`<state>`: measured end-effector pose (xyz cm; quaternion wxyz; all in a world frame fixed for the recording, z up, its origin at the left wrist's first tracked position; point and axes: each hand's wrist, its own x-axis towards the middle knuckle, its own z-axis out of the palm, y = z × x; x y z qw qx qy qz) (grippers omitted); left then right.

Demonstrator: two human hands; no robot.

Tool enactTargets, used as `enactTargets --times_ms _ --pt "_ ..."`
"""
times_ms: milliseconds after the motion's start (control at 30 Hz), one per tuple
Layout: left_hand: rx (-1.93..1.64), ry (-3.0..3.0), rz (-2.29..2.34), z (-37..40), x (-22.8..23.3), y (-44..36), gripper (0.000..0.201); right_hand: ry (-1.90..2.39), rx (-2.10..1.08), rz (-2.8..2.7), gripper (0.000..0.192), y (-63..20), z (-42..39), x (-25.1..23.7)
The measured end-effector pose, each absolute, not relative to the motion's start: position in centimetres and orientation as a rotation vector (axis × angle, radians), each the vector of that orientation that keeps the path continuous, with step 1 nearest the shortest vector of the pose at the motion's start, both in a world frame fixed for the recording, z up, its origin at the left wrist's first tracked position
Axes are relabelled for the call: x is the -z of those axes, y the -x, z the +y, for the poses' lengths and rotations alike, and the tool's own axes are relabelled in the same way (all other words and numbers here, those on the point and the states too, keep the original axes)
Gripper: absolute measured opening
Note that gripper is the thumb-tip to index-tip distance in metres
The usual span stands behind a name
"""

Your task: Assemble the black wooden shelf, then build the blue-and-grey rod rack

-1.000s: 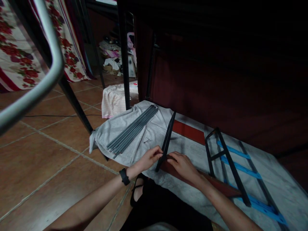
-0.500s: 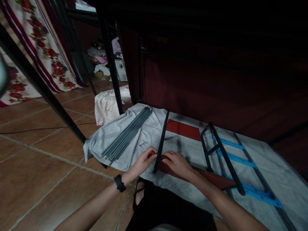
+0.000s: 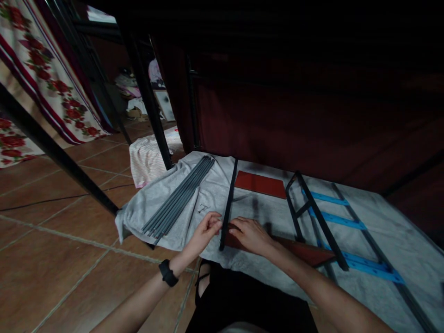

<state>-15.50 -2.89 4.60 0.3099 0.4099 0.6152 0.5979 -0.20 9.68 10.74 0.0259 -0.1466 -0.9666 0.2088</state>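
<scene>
Two bare hands flank the black bar (image 3: 230, 200) standing on the grey cloth (image 3: 262, 270): the left hand (image 3: 206, 230) beside it, fingers curled toward the thumb, and the right hand (image 3: 250, 236) over the brown board (image 3: 305, 252), fingers loosely bent. I can't tell whether either pinches anything. I'd judge the right steadies the board's end there; the black frame (image 3: 322, 220) seems to prop the other end. Behind, a red panel (image 3: 260, 184) lies flat. Screws (image 3: 203, 208) sit near my left hand, probably for easy reach, and grey rods (image 3: 178, 199) lie bundled parallel. Whatever the striped cloth (image 3: 145, 159) covers is hidden.
</scene>
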Motion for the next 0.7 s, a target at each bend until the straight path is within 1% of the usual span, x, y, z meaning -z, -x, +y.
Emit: enactTargets --times_ms 100,133,267,367,467,567,700 --pt "-1.513 -1.06 1.668 -2.6 -4.5 15.7 0.04 0.546 -0.512 -3.003 0.026 0.1 9.1 -10.7" --pt "-1.496 -1.106 1.695 -2.6 -4.6 15.8 0.04 0.586 -0.489 -3.005 0.026 0.0 9.0 -10.7" --pt "-1.44 -1.383 1.757 -3.1 -4.8 16.2 0.029 0.609 -0.53 -2.992 0.022 0.0 8.9 -10.5" --pt "-1.502 -1.344 1.708 -3.1 -4.7 16.3 0.024 0.558 -0.577 -2.975 0.022 -0.2 9.1 -10.4" --pt "-1.557 -1.129 1.639 -2.8 -4.6 16.1 0.03 0.574 -0.532 -2.965 0.024 -0.4 8.9 -10.4" --pt "-1.465 -1.072 1.606 -2.4 -4.6 16.1 0.038 0.621 -0.439 -2.954 0.026 -0.5 8.5 -10.3" --pt "-1.39 -1.298 1.72 -2.7 -4.8 16.3 0.033 0.607 -0.462 -2.973 0.028 -0.3 8.3 -10.2"
